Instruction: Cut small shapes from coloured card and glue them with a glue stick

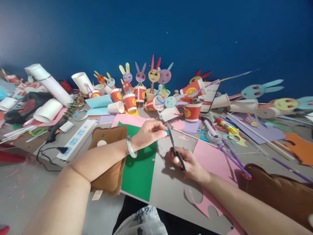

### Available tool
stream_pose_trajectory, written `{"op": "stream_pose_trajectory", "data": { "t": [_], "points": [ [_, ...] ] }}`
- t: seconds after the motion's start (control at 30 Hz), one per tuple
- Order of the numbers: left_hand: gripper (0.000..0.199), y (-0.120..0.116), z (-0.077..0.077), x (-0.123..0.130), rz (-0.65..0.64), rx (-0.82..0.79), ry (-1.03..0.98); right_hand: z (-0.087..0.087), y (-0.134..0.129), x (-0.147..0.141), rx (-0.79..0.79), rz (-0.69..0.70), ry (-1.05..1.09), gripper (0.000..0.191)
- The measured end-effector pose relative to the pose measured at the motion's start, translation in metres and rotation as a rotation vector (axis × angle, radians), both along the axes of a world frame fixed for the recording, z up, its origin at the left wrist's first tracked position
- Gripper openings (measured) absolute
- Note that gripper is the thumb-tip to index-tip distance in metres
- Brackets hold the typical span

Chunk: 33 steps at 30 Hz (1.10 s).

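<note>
Blue wall (pixel 156 29); cups (pixel 140 94) hold paper rabbits (pixel 140 77) beyond scissors (pixel 173 146).

Beyond and right of the right fingers (pixel 176 160), I can read "07:4" on a pale, dark-edged rectangular screen (pixel 209 98); the last digit is unclear to me. Past the left fingers (pixel 159 133), round yellow emblems (pixel 187 113) mark red-and-white paper cups (pixel 196 111), their lettering illegible. Nearer me, a white cloth tag (pixel 97 195) bears print too small to read.
</note>
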State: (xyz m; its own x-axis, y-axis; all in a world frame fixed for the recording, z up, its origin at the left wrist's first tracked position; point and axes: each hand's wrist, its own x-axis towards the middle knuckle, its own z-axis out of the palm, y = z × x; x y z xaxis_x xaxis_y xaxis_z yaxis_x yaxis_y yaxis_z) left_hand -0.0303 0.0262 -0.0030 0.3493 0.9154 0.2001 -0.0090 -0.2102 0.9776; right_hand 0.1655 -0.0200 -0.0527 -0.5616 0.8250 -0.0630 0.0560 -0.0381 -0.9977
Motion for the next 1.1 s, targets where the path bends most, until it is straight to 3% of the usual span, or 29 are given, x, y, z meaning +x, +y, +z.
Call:
{"op": "stream_pose_trajectory", "data": {
  "t": [0.47,0.6,0.83,0.97,1.1],
  "points": [
    [0.011,-0.001,0.003,0.001,0.007,-0.043,-0.011,0.001,-0.002,-0.001,-0.043,-0.046,0.005,0.051],
    [0.014,-0.001,0.004,0.001,0.01,-0.072,0.019,-0.004,0.0,-0.002,-0.023,-0.147,0.059,0.051],
    [0.018,-0.001,-0.001,0.003,-0.131,-0.207,0.264,-0.002,0.006,-0.006,-0.239,-0.299,0.238,0.033],
    [0.018,-0.003,-0.005,0.002,-0.208,-0.154,0.43,-0.007,0.009,-0.004,-0.288,-0.337,0.291,0.027],
    [0.016,-0.005,-0.007,0.002,-0.244,-0.094,0.469,-0.008,0.008,-0.003,-0.281,-0.32,0.272,0.027]
  ]
}}
